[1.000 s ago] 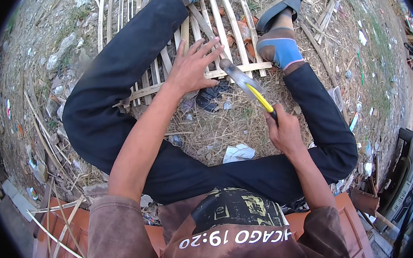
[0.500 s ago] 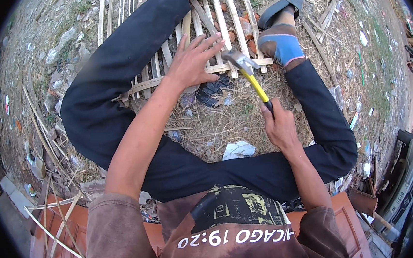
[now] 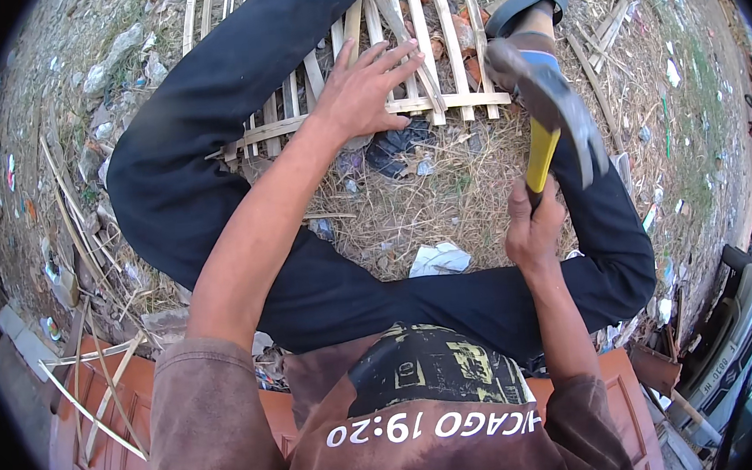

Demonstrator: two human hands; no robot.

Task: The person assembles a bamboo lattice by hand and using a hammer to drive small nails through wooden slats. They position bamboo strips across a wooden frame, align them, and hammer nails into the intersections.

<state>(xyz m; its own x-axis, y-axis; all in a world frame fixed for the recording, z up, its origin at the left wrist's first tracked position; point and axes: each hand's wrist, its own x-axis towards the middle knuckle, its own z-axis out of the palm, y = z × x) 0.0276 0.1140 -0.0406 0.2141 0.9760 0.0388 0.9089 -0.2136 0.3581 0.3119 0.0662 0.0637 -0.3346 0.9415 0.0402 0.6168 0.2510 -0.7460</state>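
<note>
My right hand [image 3: 536,222] is closed around the handle of a claw hammer [image 3: 544,153]. The hammer has a yellow and black handle, and its metal head is raised toward me, over my right lower leg. My left hand [image 3: 363,90] lies with fingers spread at the near end of a slatted wooden frame [image 3: 476,100]. Its fingers reach over the pale slats, and the thumb is beside the crosspiece. A greyer slat [image 3: 403,34] runs at a slant over the others, its near end on the crosspiece right of my left hand. Nails, if any, are too small to see.
My bent legs flank the frame, with a sandal [image 3: 530,6] near its right side. Dry grass, a white scrap [image 3: 439,259] and dark plastic [image 3: 398,147] lie before me. Orange-brown panels [image 3: 101,442] are behind me, a thin stick frame [image 3: 97,389] at left, a vehicle [image 3: 748,356] at right.
The hammer has risen from the crosspiece, moving up and to the right with my right hand. My left hand stays at the frame; the whole view has shifted slightly.
</note>
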